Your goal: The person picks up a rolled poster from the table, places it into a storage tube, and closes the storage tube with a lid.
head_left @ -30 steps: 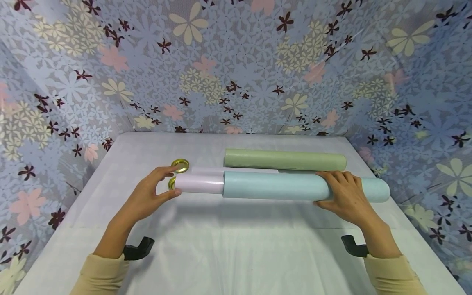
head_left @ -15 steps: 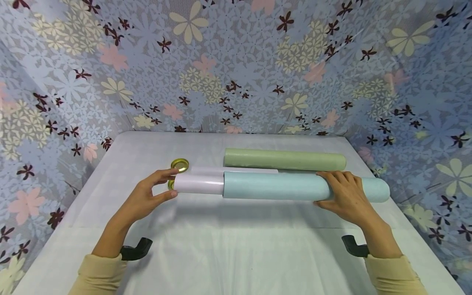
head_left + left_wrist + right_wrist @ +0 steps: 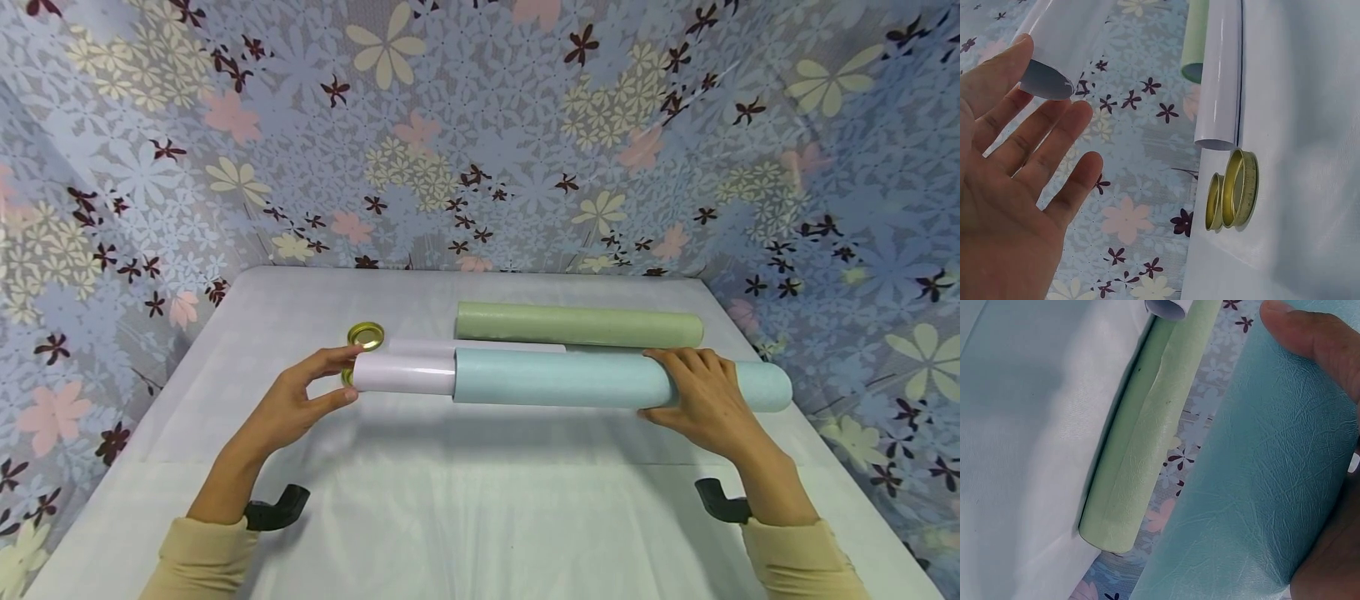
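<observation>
A light blue tube (image 3: 555, 377) lies lengthwise above the table, and my right hand (image 3: 701, 400) grips it near its right end. In the right wrist view its surface looks creased (image 3: 1254, 444), with the thumb lying along it. From its left end sticks a glossy white roll (image 3: 405, 372), partly inside the tube. My left hand (image 3: 288, 408) holds the roll's free end between thumb and fingertips. The left wrist view shows that open round end of the white roll (image 3: 1047, 81), thumb on the near side, other fingers extended.
Behind lie a green tube (image 3: 577, 325) and a second white roll (image 3: 480, 345), mostly hidden in the head view. Two gold ring-shaped lids (image 3: 366, 336) lie left of it. The table wears a white cover (image 3: 480, 517); a floral curtain (image 3: 480, 167) hangs behind.
My left hand has shifted slightly left and down, and the white roll's end has come a little left with it. My right hand and the blue tube have barely moved.
</observation>
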A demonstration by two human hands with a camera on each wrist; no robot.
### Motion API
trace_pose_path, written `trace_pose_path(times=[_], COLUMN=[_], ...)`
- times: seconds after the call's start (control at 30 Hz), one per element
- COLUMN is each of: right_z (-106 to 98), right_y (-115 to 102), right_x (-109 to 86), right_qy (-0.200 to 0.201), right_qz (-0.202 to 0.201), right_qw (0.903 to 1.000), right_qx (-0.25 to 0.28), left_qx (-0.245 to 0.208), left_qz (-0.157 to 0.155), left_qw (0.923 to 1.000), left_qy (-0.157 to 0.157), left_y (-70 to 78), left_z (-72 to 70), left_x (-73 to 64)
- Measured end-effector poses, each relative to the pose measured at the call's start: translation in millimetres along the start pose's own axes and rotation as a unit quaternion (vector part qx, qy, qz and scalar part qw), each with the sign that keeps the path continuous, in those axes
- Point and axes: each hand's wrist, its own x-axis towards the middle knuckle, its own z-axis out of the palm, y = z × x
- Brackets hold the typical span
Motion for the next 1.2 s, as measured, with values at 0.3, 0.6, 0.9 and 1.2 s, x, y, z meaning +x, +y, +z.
trace_pose_path(times=[0.3, 0.6, 0.9, 1.2], right_z=[-1, -2, -2, -2], right_y=[0, -1, -2, -4], right_x=[0.4, 1.0, 1.3, 2.1], right_qy=[0.002, 0.004, 0.003, 0.008], right_qz=[0.0, -0.002, -0.001, -0.005], right_qw=[1.0, 1.0, 1.0, 0.9999], right_qx=[-0.002, -0.001, 0.0, -0.005], left_qx=[-0.008, -0.015, -0.041, -0.061], left_qz=[0.005, 0.006, 0.014, 0.01], left_qw=[0.9999, 0.9997, 0.9988, 0.9981], left_qy=[0.009, 0.02, 0.021, 0.006], left_y=[-2.7, 0.4, 5.8, 11.0], left_z=[3.5, 13.8, 21.5, 32.5], left_x=[1.3, 6.0, 10.4, 15.5])
